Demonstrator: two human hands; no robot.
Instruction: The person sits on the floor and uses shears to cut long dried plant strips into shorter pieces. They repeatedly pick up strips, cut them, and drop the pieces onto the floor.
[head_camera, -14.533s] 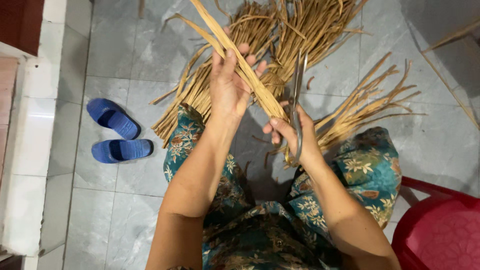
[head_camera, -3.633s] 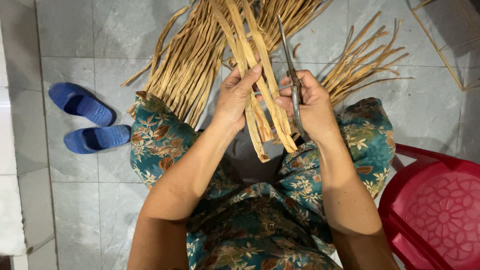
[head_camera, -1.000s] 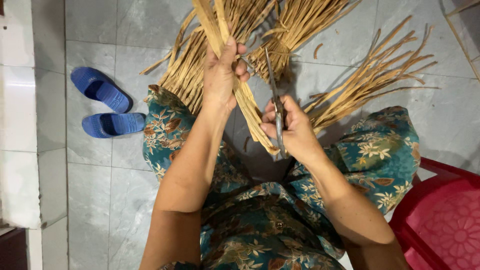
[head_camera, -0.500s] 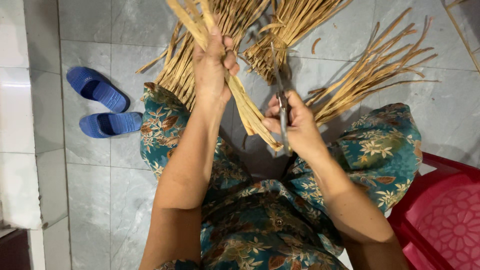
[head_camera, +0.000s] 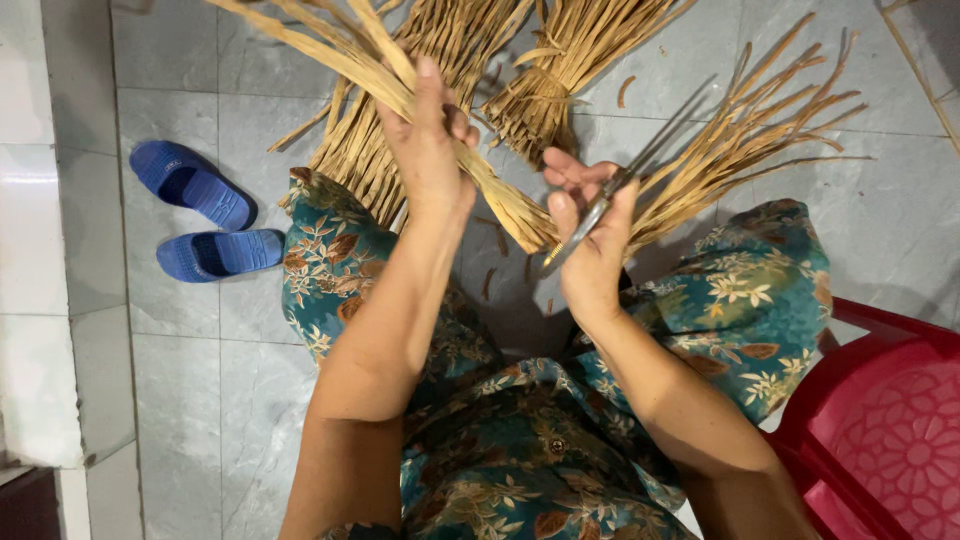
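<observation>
Several dried, tan leaf strips (head_camera: 470, 170) are being gripped in the left hand (head_camera: 428, 150), whose fingers are being kept wrapped tight around them, their cut ends being pointed down toward the right hand (head_camera: 590, 240). A pair of metal scissors (head_camera: 615, 195) is being held there in closed fingers, the blades being kept nearly together just beside the strip ends. Bundles of the same strips (head_camera: 560, 50) are lying on the grey tiled floor (head_camera: 180, 400), with blue sandals (head_camera: 205, 220) to the left and a red plastic stool (head_camera: 880, 440) at the right. A finger could probably be nicked, since the blades are being worked close to the fingertips; loosely held strips could also be cut unevenly.
</observation>
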